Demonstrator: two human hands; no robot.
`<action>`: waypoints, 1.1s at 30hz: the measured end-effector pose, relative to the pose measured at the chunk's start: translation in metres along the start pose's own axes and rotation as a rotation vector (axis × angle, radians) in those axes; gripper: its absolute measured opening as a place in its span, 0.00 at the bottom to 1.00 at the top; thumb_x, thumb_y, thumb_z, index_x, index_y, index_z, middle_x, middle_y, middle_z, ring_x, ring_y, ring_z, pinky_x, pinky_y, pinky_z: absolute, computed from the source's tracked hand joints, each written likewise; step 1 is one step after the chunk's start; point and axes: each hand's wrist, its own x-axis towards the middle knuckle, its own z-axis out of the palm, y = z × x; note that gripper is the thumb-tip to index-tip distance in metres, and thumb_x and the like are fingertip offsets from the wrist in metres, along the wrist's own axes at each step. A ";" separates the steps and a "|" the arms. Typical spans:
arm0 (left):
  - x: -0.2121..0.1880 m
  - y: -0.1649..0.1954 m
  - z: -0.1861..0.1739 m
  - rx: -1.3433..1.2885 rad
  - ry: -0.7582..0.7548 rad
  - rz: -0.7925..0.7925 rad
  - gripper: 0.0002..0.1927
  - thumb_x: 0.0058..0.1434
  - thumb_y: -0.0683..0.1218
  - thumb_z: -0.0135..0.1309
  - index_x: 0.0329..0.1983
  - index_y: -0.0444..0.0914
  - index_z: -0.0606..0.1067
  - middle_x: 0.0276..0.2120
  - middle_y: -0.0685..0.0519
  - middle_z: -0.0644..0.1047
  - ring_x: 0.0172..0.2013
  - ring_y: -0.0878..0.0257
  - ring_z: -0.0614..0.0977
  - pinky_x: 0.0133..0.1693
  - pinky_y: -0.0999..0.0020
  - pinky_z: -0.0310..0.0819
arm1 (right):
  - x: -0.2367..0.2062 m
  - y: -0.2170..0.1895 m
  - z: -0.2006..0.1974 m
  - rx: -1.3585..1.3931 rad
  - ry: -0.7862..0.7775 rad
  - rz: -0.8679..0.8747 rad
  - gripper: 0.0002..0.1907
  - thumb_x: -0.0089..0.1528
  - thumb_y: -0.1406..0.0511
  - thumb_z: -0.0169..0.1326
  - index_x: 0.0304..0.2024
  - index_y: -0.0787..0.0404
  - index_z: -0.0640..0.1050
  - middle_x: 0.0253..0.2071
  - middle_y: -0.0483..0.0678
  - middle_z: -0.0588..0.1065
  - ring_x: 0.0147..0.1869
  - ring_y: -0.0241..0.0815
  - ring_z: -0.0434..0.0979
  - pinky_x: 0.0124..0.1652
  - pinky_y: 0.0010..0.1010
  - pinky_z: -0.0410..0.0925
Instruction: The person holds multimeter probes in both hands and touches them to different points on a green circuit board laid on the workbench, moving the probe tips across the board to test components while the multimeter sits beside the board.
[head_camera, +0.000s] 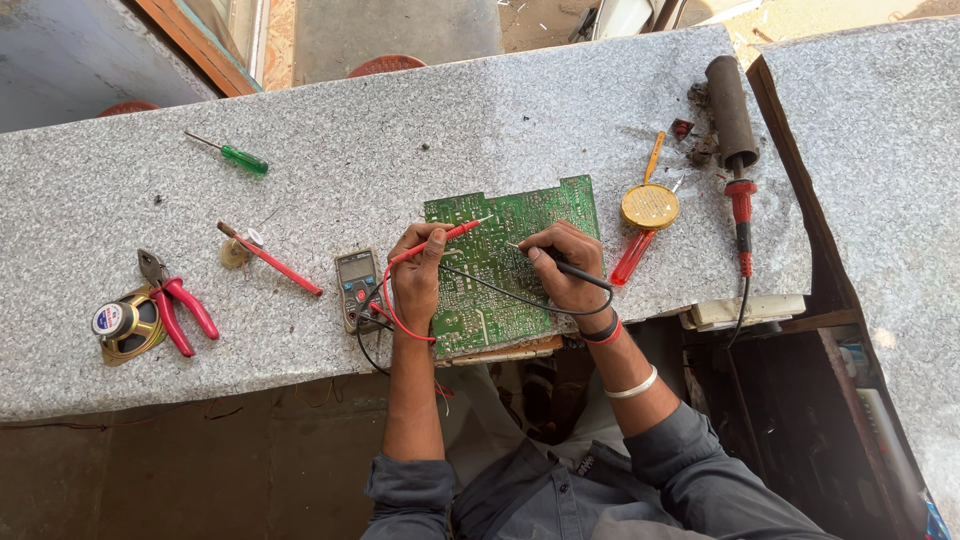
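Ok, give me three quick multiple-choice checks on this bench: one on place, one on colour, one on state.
1. Where does the green printed circuit board lie?
A. On the speckled grey counter's front edge
B. On the floor
C. Against the soldering iron

2. What colour is the probe in the left hand?
A. Black
B. Red
C. Yellow

3. How do the red-handled pliers stand?
A. Gripped by the right hand
B. Hanging off the edge
C. Lying unheld across a small round speaker

Answers: 1 A, the board overhangs the near edge; 2 B, the red probe sits in that hand; 3 C, no hand is near them.
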 end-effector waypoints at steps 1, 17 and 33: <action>0.000 0.000 0.000 -0.004 0.002 -0.004 0.13 0.72 0.51 0.55 0.42 0.35 0.79 0.22 0.65 0.64 0.23 0.77 0.56 0.25 0.75 0.45 | 0.000 0.000 0.000 0.003 0.000 0.004 0.07 0.59 0.68 0.54 0.34 0.64 0.82 0.29 0.48 0.78 0.31 0.37 0.74 0.32 0.30 0.66; -0.001 0.005 0.002 0.009 0.004 0.006 0.14 0.72 0.51 0.55 0.43 0.35 0.79 0.22 0.65 0.64 0.24 0.77 0.56 0.26 0.74 0.45 | 0.001 -0.002 -0.002 0.008 -0.001 -0.009 0.07 0.60 0.68 0.54 0.34 0.64 0.82 0.30 0.48 0.78 0.33 0.38 0.75 0.33 0.31 0.68; -0.001 0.007 0.004 0.026 0.005 -0.005 0.14 0.72 0.51 0.55 0.42 0.36 0.79 0.23 0.65 0.65 0.24 0.76 0.56 0.26 0.74 0.46 | -0.001 -0.001 -0.002 0.003 0.006 0.007 0.06 0.59 0.69 0.54 0.34 0.64 0.82 0.30 0.48 0.78 0.33 0.37 0.75 0.34 0.30 0.68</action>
